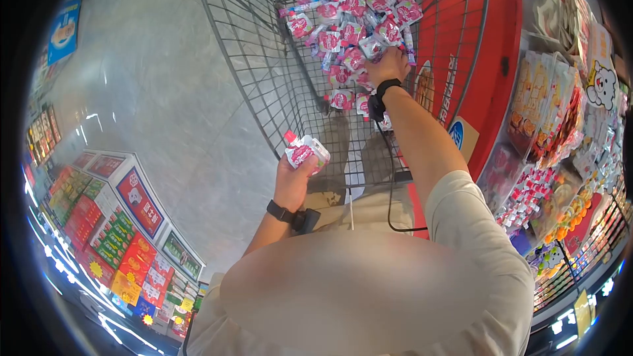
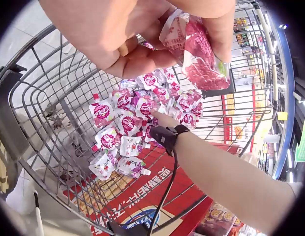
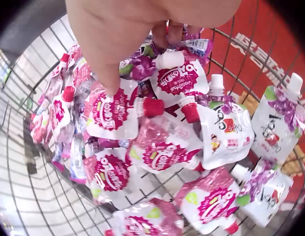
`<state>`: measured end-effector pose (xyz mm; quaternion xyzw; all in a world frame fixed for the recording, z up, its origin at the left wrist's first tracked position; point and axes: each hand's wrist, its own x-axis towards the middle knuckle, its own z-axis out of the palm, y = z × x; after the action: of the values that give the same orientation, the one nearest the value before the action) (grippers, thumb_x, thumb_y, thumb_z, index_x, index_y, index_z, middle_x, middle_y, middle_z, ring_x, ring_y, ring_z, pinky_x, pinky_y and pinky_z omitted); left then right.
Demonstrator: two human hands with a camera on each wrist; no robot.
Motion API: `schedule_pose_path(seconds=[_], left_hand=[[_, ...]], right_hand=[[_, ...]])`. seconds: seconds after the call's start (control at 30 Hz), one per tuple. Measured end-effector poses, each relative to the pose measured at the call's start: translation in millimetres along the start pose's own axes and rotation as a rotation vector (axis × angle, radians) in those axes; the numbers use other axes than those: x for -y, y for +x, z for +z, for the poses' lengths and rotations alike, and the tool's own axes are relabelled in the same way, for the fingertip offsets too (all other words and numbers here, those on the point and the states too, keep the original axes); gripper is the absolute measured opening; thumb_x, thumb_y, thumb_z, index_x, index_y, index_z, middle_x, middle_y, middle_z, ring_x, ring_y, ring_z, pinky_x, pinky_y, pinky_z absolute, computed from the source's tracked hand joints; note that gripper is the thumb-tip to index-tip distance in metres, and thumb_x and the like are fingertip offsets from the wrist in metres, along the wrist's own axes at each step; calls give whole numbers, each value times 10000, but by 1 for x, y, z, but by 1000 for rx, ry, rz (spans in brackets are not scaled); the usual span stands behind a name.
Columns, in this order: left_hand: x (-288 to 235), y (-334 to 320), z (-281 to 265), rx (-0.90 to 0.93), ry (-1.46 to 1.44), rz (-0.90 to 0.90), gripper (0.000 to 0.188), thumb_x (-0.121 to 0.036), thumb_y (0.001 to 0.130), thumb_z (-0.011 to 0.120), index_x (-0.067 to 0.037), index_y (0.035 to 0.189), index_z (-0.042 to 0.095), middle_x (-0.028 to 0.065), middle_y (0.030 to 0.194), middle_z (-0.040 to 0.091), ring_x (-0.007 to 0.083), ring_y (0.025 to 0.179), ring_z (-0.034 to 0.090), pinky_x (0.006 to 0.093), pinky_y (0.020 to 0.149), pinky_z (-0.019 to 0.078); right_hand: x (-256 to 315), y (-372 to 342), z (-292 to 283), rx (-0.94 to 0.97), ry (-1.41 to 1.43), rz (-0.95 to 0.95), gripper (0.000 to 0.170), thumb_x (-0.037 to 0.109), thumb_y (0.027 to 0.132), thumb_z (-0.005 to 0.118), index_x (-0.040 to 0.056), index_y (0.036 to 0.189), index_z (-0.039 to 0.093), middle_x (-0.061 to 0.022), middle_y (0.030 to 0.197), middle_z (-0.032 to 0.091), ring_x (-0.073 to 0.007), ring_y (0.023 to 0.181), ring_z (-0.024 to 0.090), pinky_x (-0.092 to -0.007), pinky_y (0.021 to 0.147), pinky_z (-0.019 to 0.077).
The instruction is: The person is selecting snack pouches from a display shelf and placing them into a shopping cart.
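My left hand grips a pink and white pouch with a red cap, held near the cart's left rim; in the left wrist view the fingers curl round the same pouch. Inside the wire cart, my right hand reaches down onto a heap of similar pouches. In the right wrist view my right hand lies over the heap, thumb against a red-capped pouch; its other fingertips are partly hidden. Purple and white pouches with white caps lie to the right of the heap.
The wire cart stands against a red display stand on the right, with bagged snacks on it. Boxed goods fill a shelf at the lower left. Grey floor stretches left of the cart. A cable hangs from my right wrist.
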<state>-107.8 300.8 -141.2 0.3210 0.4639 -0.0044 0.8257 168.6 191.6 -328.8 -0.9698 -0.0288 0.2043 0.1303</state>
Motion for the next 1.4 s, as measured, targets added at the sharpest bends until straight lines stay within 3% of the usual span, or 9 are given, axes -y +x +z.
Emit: schedule_pose_path(seconds=[0.2,0.4,0.47,0.7,0.83,0.97,1.07,1.23,1.4], left_hand=[[2,-4,9,22,-29,1,355,-88,960,649,-54,1297,541,46,1216,624,170,1131,604,369,992,470],[17,-11,34,36,15,-10,376,-76,962,642,-50,1321,532,51,1224,622,182,1134,608,385,997,479],[29,-19,40,-12,32,-19,384,-49,956,640,-42,1325,534,54,1227,623,193,1126,615,394,994,493],[42,-62,51,-76,187,18,367,-45,934,659,-10,1283,554,80,1156,658,186,1040,650,348,912,519],[42,-76,56,-63,167,70,349,-43,937,644,-7,1273,558,81,1144,657,189,1040,647,354,916,512],[39,-68,68,-43,256,161,353,-83,910,685,-4,1237,577,80,1157,650,174,1009,651,343,900,526],[21,-62,94,105,270,179,392,-59,883,691,-7,1254,578,80,1206,636,174,1031,644,369,928,529],[1,-59,184,425,547,121,784,-138,808,788,36,1474,411,105,1348,573,182,1163,591,336,979,496],[25,-59,256,838,785,-130,752,-109,763,801,-8,1439,488,77,1408,538,178,1227,545,335,1040,440]], right_hand=[[-43,-18,-6,206,270,-43,703,316,670,862,0,1215,551,-180,1090,692,-450,1080,622,-510,991,443],[-64,-32,35,168,255,79,782,279,689,841,-35,1313,488,-276,1250,592,-427,1130,604,-442,990,477],[-64,-36,53,267,556,205,861,293,683,849,-33,1364,435,-295,1336,541,-442,1192,574,-415,1026,457],[-63,-45,73,379,483,149,450,296,808,717,-49,1092,669,-271,1080,694,-417,1054,664,-460,917,530],[-58,-54,33,310,520,1,378,294,792,724,11,1041,697,-235,983,720,-398,977,689,-462,848,544],[-66,-65,-29,568,443,-137,302,255,764,665,51,976,735,-188,891,734,-344,855,714,-452,783,554],[-75,-99,-127,535,577,-479,287,296,734,678,52,875,734,-194,824,716,-354,808,709,-457,736,549],[-136,-151,-244,624,741,-845,246,245,821,658,2,809,619,-170,692,619,-345,674,626,-452,643,483],[-230,-181,-347,763,798,-527,157,121,815,610,-35,818,632,-104,660,617,-120,625,606,-330,571,487]])
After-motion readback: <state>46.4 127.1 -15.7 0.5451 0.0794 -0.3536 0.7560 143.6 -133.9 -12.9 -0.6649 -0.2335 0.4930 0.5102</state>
